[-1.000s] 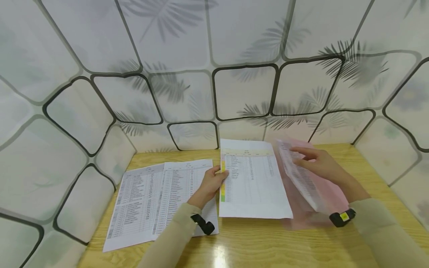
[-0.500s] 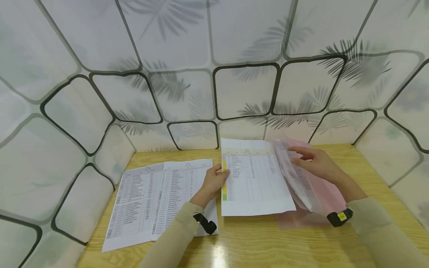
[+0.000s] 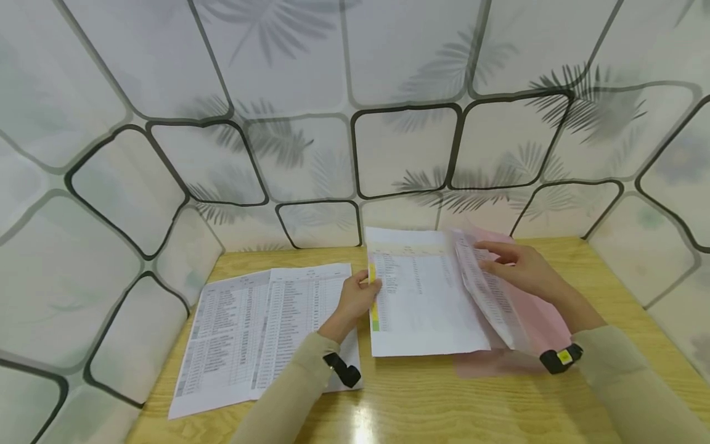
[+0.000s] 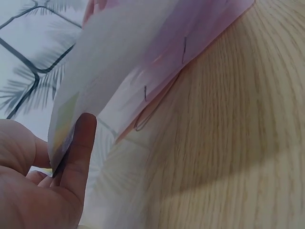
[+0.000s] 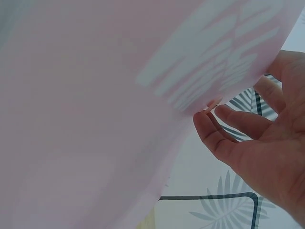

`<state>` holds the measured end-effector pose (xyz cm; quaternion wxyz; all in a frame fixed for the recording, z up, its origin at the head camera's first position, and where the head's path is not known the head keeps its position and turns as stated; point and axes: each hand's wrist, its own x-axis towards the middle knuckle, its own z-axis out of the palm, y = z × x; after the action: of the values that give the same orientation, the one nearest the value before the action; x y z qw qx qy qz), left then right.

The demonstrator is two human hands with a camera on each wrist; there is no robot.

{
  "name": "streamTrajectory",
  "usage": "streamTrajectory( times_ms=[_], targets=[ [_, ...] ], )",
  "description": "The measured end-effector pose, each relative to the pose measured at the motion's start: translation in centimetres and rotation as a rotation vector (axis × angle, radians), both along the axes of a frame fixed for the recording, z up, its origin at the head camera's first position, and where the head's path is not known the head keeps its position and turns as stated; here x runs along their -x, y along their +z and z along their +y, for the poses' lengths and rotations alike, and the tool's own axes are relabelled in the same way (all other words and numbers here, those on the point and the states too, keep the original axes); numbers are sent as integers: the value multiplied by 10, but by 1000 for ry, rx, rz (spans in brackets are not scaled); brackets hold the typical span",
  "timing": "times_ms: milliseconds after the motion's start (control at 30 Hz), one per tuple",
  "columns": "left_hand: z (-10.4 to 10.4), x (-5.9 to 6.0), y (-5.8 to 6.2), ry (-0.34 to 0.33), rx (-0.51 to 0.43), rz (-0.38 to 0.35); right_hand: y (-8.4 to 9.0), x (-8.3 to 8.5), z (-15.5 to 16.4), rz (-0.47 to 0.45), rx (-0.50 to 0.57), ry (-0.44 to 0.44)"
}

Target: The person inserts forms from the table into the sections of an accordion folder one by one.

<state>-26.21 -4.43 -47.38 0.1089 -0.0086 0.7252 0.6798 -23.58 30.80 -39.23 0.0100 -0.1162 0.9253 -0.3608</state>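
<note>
My left hand (image 3: 357,296) pinches the left edge of a white printed sheet (image 3: 427,314), which has a strip of yellow and green cells. In the left wrist view, the thumb and fingers of that hand (image 4: 52,176) grip the paper (image 4: 109,52) edge. To the right, a translucent pink plastic folder (image 3: 543,311) stands spread open, with a printed page (image 3: 493,290) showing inside. The sheet's right side slips behind the folder's raised flap. My right hand (image 3: 521,268) pinches the flap's edge; in the right wrist view, thumb and fingertips (image 5: 221,112) meet at the pink plastic (image 5: 95,124).
Two printed list pages (image 3: 233,339) lie side by side on the wooden table (image 3: 421,401), left of my left forearm. A patterned wall (image 3: 405,154) closes off the back and both sides. The pink folder's lower edge is close over the table.
The white sheet and my left hand have moved slightly right, bringing the sheet's right edge behind the folder flap. My right hand and the flap have shifted a little left.
</note>
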Motion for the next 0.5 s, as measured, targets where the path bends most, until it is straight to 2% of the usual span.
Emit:
streamTrajectory(
  times_ms=[300, 500],
  targets=[
    [19, -3, 1, -49, 12, 57, -1, 0, -3, -1, -12, -13],
    [25, -4, 1, -35, 6, 77, -2, 2, -6, -2, -19, -15]
  ],
)
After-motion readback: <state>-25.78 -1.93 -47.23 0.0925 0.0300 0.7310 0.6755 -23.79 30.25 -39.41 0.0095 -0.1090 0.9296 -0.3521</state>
